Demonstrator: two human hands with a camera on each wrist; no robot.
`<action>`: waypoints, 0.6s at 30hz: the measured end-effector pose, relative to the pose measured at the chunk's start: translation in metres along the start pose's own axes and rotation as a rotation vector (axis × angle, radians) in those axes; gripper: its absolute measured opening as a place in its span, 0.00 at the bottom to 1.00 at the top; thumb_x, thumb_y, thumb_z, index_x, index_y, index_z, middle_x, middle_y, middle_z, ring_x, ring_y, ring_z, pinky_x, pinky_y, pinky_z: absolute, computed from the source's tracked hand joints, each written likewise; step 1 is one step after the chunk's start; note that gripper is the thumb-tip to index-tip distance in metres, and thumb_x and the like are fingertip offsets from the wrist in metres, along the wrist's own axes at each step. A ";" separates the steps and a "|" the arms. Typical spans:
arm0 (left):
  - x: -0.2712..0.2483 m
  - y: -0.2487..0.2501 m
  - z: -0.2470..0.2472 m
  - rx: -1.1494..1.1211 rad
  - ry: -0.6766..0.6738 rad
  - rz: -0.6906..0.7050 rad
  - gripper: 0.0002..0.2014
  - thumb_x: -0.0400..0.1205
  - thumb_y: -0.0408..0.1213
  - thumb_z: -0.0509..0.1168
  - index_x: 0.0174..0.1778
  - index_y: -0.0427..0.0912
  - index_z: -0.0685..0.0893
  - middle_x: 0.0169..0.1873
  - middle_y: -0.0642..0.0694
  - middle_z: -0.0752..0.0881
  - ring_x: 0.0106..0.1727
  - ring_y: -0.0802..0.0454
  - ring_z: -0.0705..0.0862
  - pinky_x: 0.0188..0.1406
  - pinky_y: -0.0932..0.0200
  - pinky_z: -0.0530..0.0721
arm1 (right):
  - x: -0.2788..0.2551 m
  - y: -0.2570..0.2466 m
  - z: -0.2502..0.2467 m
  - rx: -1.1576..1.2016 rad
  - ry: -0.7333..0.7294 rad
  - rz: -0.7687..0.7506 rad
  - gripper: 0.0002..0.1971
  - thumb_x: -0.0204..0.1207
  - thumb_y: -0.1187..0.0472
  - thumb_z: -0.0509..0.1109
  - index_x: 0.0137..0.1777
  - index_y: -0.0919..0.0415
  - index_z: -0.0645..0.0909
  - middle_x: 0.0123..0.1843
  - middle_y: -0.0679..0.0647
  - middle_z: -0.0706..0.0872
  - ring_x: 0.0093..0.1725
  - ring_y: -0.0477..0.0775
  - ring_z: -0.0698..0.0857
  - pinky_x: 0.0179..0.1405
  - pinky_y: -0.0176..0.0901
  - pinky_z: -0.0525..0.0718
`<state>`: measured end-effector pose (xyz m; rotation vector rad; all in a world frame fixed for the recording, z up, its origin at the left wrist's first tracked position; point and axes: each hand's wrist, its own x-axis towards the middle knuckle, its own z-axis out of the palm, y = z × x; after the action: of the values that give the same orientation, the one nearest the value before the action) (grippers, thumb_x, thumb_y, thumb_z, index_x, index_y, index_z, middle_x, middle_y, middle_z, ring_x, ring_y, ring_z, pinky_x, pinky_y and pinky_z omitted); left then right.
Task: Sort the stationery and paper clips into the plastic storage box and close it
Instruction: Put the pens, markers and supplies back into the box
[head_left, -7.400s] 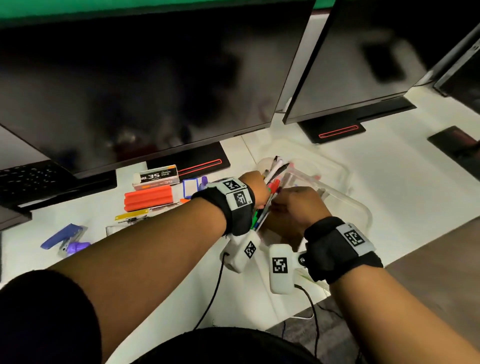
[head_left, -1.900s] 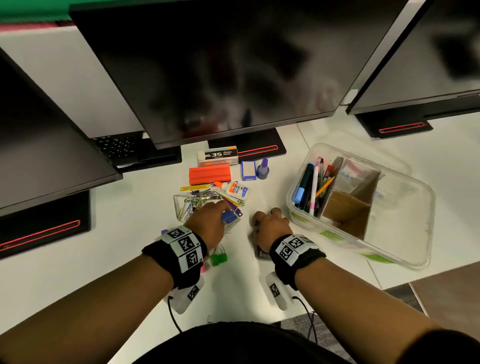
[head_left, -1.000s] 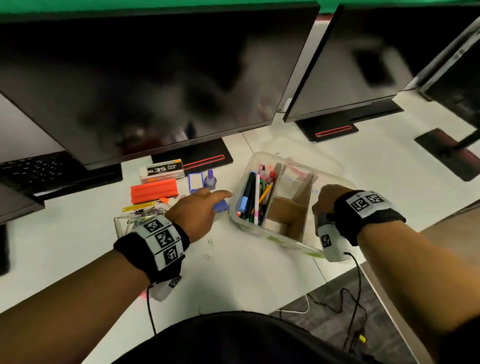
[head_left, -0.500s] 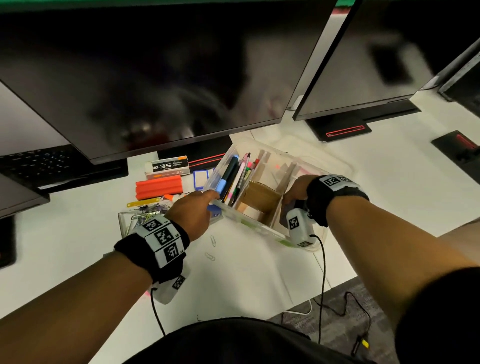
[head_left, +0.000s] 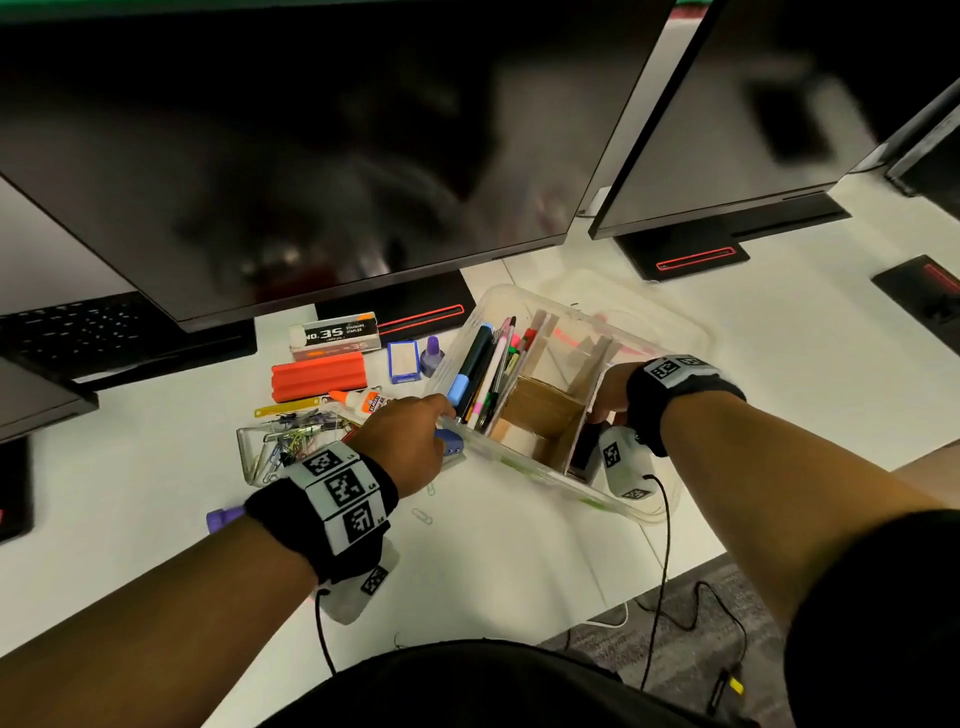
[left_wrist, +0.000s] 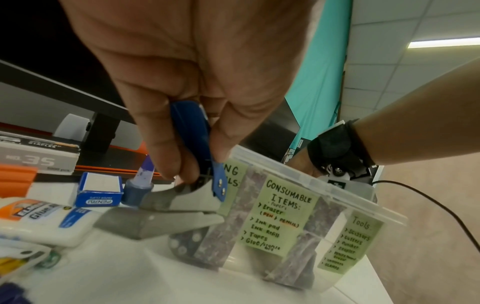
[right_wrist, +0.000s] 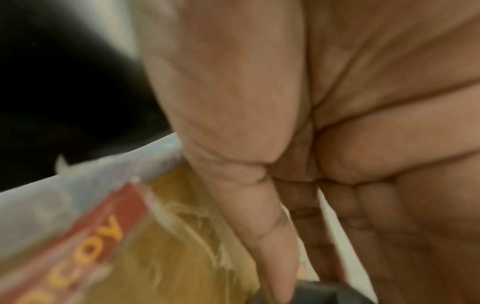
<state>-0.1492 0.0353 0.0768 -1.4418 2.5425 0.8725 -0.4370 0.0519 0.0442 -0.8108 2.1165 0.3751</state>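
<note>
The clear plastic storage box (head_left: 691, 332) stands open on the white desk, split by cardboard dividers (head_left: 540, 410), with pens (head_left: 475, 364) in its left section. Green handwritten labels (left_wrist: 283, 214) stick to its near wall. My left hand (head_left: 441, 421) is at the box's near-left corner and pinches a blue staple remover (left_wrist: 194, 133) with metal jaws between thumb and fingers (left_wrist: 161, 156). My right hand (head_left: 602, 410) reaches into the right section, thumb (right_wrist: 270, 236) and fingers curled down on a black object (head_left: 586, 449), mostly hidden.
Left of the box lie a staples carton (head_left: 335, 332), an orange block (head_left: 319, 374), a glue bottle (head_left: 361, 400), a blue clip box (head_left: 402, 361), a purple bottle (head_left: 431, 356), a clear case of clips (head_left: 291, 447) and loose clips (head_left: 422, 515). Monitors overhang the back.
My right hand has gone from the desk over the box's near wall into its right section with the black object. My left hand brought the staple remover up to the box's near-left corner.
</note>
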 end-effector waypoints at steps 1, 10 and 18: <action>-0.001 0.001 -0.001 -0.004 -0.010 0.003 0.19 0.81 0.35 0.61 0.69 0.48 0.75 0.62 0.42 0.83 0.61 0.44 0.81 0.55 0.56 0.77 | -0.001 0.002 -0.004 -0.020 0.013 -0.014 0.06 0.65 0.57 0.77 0.31 0.59 0.87 0.40 0.57 0.91 0.45 0.62 0.90 0.44 0.44 0.87; -0.015 0.001 -0.039 -0.128 -0.136 0.157 0.20 0.77 0.33 0.65 0.62 0.56 0.74 0.44 0.57 0.87 0.45 0.57 0.84 0.49 0.59 0.83 | -0.113 -0.034 -0.019 0.096 0.228 -0.471 0.06 0.75 0.61 0.71 0.41 0.62 0.86 0.32 0.51 0.85 0.32 0.49 0.82 0.32 0.37 0.79; -0.019 0.032 -0.036 -0.428 0.270 0.281 0.15 0.77 0.34 0.68 0.57 0.50 0.78 0.42 0.60 0.83 0.43 0.59 0.83 0.43 0.70 0.77 | -0.139 -0.048 0.013 0.233 -0.011 -0.724 0.11 0.72 0.64 0.76 0.54 0.59 0.84 0.41 0.54 0.87 0.33 0.48 0.85 0.32 0.35 0.86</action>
<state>-0.1580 0.0439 0.1273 -1.3993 2.9421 1.4287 -0.3339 0.0806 0.1458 -1.3412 1.6670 -0.2457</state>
